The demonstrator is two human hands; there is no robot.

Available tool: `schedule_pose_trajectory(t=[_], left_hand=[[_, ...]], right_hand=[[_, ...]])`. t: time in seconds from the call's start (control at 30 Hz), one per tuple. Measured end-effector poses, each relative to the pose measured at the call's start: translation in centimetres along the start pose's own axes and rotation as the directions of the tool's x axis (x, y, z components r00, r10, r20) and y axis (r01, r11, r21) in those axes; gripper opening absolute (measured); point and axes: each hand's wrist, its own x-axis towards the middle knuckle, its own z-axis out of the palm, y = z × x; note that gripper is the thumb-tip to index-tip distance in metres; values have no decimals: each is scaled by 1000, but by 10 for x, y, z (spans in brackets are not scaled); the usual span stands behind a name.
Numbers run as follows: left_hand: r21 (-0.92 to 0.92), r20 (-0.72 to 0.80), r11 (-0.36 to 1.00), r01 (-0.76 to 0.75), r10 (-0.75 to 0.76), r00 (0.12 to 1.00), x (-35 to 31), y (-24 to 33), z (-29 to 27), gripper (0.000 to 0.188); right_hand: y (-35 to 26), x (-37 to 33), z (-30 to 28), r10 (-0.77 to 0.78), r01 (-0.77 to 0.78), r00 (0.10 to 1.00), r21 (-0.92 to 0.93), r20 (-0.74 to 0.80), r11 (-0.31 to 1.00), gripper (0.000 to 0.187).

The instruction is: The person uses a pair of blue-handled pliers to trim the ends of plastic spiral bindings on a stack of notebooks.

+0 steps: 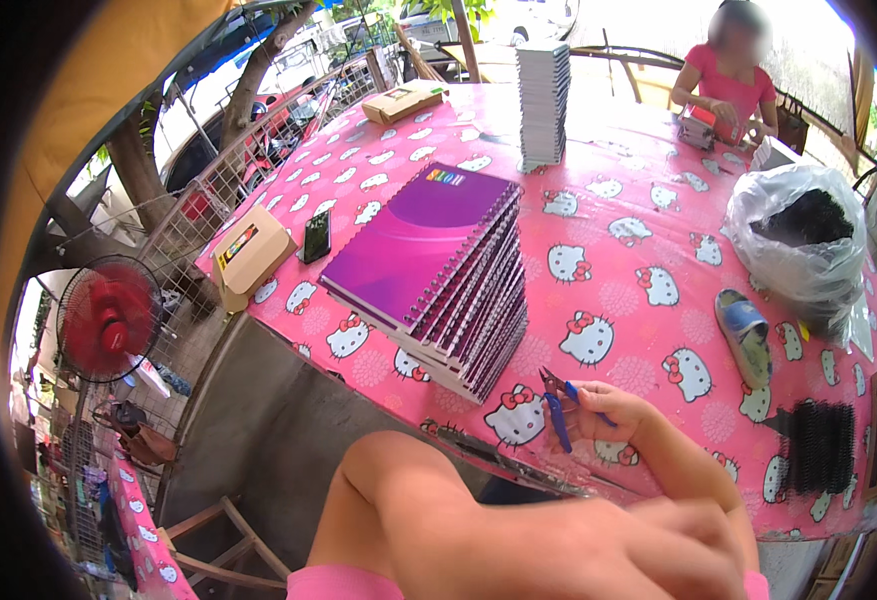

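Note:
My right hand [613,412] rests on the pink cartoon-cat tablecloth [638,250] near the front edge and holds small blue-handled pliers [556,400], jaws pointing up-left. My left arm is bent close to the camera, and my blurred left hand [658,545] lies by my right forearm; nothing shows in it. A slanted stack of purple spiral-bound notebooks [438,270] stands just left of the pliers. A bundle of black spiral coils [820,447] lies to the right.
A clear plastic bag of black coils [798,235], a small blue object [743,338], a tall stack of white pads [542,100], a phone [315,237] and cardboard boxes [248,255] sit on the table. A person in pink [728,85] works at the far side. A red fan [108,320] stands left.

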Motion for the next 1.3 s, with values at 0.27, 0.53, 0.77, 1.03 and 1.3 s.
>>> schedule_pose_trajectory(t=[0.27, 0.53, 0.77, 1.03, 1.3], left_hand=[[-420, -167, 903, -92, 23, 986, -12, -28, 19, 27], [174, -100, 975, -141, 160, 982, -45, -2, -4, 35], [222, -3, 973, -63, 65, 998, -61, 13, 4, 60], [76, -96, 992, -100, 107, 990, -79, 1, 10, 63], [-37, -54, 996, -81, 79, 995, -79, -5, 12, 61]], right_hand=[[2, 4, -2, -8, 7, 999, -11, -49, 1000, 48], [3, 0, -2, -9, 9, 996, 2, -88, 1000, 49], [4, 1, 0, -15, 15, 997, 5, -73, 1000, 43], [-8, 3, 34, -152, 27, 968, -516, -201, 856, 40], [-28, 30, 107, -652, 49, 676, -904, 344, -426, 50]])
